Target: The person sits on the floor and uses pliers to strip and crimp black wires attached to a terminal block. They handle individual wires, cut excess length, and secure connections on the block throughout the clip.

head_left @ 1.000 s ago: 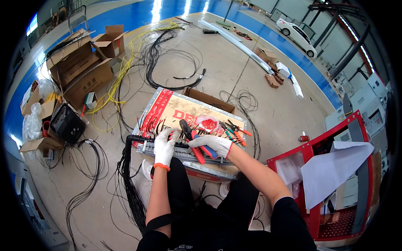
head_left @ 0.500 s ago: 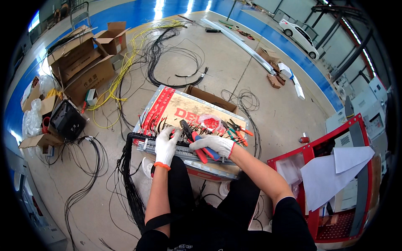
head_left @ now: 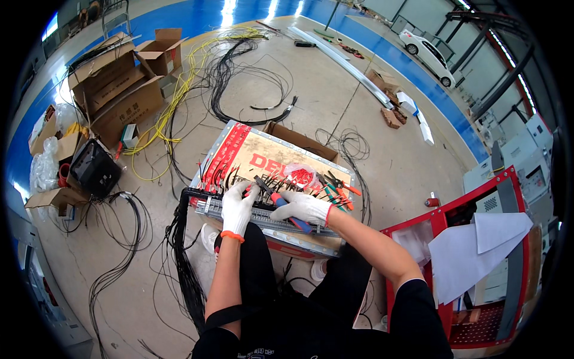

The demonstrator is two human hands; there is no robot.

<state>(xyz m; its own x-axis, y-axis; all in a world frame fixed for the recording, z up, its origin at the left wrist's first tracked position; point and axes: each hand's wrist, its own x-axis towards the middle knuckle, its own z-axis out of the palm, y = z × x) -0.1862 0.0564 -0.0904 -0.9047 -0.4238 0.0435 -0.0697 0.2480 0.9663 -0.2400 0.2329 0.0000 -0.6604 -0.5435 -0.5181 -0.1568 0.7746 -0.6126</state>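
Note:
My left hand, in a white glove with an orange cuff, pinches a wire among the row of black wires; the fingers mostly hide its end, and a bit of red shows at the fingertips. My right hand, also gloved, is closed around pliers with red and blue handles. The pliers' head points up and left, close to my left fingertips. Beneath lies a grey slotted metal strip along the near edge of a box with a wooden top. A clear bag of small red pieces rests beyond my right hand.
More hand tools lie at the box's right side. A thick black wire bundle hangs off its left. Cardboard boxes and yellow wire are at the far left. A red-framed cabinet with white papers stands at right.
My right hand has shifted slightly and turned over the handles, so less of them shows. The pliers' head looks narrower and has turned. My left hand stays in place.

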